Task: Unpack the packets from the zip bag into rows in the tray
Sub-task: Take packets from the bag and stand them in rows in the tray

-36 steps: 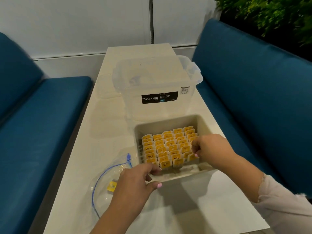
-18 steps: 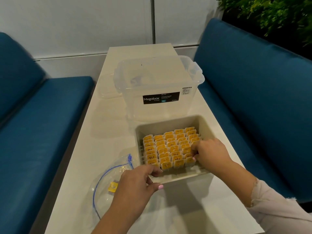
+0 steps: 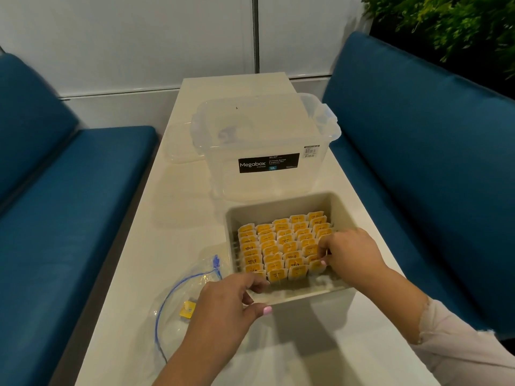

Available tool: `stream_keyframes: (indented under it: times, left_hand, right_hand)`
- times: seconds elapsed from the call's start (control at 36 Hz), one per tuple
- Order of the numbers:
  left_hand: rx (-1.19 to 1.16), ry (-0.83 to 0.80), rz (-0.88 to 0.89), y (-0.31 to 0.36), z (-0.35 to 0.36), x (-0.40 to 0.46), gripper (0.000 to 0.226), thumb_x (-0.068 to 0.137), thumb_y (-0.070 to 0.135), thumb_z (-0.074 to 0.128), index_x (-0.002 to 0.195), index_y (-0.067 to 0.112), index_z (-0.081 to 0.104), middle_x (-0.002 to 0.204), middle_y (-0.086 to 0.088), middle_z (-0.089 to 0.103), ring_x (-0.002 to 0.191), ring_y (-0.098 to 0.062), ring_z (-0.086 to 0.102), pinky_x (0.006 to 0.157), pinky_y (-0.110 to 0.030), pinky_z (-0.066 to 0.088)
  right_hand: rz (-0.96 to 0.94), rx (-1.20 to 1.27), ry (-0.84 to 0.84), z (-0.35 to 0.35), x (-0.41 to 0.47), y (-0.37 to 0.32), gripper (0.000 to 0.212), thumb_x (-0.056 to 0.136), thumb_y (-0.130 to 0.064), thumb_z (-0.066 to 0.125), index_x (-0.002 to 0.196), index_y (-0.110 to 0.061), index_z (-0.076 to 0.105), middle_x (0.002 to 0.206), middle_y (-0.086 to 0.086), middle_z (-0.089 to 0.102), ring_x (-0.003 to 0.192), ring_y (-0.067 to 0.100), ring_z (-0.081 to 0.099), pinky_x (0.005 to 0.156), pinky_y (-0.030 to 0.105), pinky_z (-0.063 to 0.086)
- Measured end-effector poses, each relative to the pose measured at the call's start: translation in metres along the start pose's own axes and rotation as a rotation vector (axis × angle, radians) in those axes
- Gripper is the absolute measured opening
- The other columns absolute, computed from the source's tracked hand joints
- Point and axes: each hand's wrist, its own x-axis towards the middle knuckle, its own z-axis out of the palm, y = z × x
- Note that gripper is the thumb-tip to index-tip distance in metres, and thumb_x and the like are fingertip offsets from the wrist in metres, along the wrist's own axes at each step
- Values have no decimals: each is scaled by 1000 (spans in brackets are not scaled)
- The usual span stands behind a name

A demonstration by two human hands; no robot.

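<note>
your right hand (image 3: pixel 351 253) pinches a yellow packet (image 3: pixel 317 265) in the tray's (image 3: pixel 281 204) right-hand row, while your left hand (image 3: pixel 226 305) grips the tray's near rim beside the zip bag (image 3: pixel 178 307).

Tray (image 3: pixel 284 295) lower centre on table (image 3: pixel 172 240), packets (image 3: pixel 281 246) in rows inside, box (image 3: pixel 264 140) behind at centre, zip bag (image 3: pixel 178 302) lower left, benches (image 3: pixel 69 204) at both sides.
</note>
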Motion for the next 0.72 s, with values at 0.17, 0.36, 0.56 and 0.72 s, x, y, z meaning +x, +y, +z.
stream_keyframes:
  times: [0.17, 0.36, 0.56, 0.72]
  left_hand:
    - [-9, 215, 69, -6, -20, 0, 35, 79, 18, 71, 87, 50, 57, 90, 31, 59, 90, 4, 55, 83, -15, 40]
    - [73, 419, -32, -40, -57, -6, 35, 84, 11, 65, 104, 38, 59, 103, 26, 55, 105, -8, 50, 90, -23, 37]
    - [130, 362, -222, -65, -60, -26, 35, 81, 32, 67, 112, 38, 55, 102, 23, 53, 93, -3, 53, 76, -25, 45]
    - [175, 309, -319, -75, -55, -34, 35, 80, 34, 63, 113, 41, 52, 96, 19, 51, 80, -3, 57, 64, -20, 43]
  right_hand:
    - [47, 31, 39, -8, -3, -2, 19, 87, -40, 63, 106, -37, 65, 99, -8, 66, 79, 12, 42, 72, 22, 33]
    - [-53, 258, 68, -35, -9, -32, 16, 85, -38, 66, 101, -34, 68, 90, -12, 67, 83, 7, 53, 67, 20, 35]
    - [-255, 411, 17, -45, -15, -96, 17, 86, -37, 66, 101, -30, 70, 89, -11, 69, 78, 4, 54, 66, 22, 40]
    - [-409, 398, -152, -26, -15, -160, 26, 93, -28, 56, 117, -29, 63, 114, -6, 64, 109, 15, 56, 87, 26, 43]
